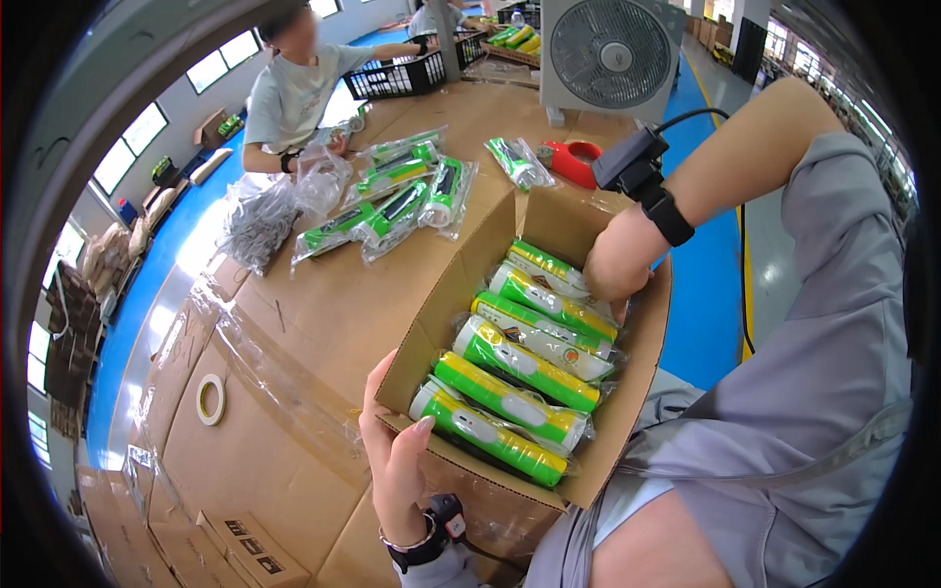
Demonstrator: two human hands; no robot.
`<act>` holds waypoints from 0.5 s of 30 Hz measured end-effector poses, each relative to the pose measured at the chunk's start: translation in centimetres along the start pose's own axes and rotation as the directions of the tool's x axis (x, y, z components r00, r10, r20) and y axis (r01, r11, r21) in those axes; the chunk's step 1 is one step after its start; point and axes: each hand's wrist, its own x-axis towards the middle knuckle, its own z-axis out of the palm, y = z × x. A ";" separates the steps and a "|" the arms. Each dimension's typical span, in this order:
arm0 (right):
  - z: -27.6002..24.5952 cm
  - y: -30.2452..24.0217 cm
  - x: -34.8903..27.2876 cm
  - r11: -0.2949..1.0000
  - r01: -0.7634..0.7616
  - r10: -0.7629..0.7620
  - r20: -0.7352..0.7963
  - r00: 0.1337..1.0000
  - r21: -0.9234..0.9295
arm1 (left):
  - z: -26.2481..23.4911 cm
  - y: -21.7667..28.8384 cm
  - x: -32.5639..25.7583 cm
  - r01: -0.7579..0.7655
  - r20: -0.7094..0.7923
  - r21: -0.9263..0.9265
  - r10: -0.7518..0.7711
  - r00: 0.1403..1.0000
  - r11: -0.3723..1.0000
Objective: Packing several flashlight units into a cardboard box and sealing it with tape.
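An open cardboard box (pixel 632 402) is tilted in front of me, with several green-and-yellow flashlights (pixel 524 365) lying side by side in it in clear plastic sleeves. My left hand (pixel 395 453) grips the box's left corner, its thumb over the rim and the fingers along the outside. At the far right end of the box, my right hand (pixel 619 257) reaches down inside, beside the last flashlight. The fingers of that hand are mostly hidden, so whether they hold anything does not show.
Beyond the box lie several bagged flashlights (pixel 397 211), another bagged one (pixel 520 163), and a red tape dispenser (pixel 570 163). A tape roll (pixel 211 399) rests on the cardboard-covered table (pixel 294 363). A pile of grey cords (pixel 257 220), a fan (pixel 615 54), a black crate (pixel 397 76) and a co-worker (pixel 294 83) are farther off.
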 end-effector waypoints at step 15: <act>10.4 -0.9 -3.7 0.578 0.792 0.493 -0.857 -0.148 0.195 | 2.9 0.2 -1.2 -0.065 -0.313 0.662 0.355 0.881 0.747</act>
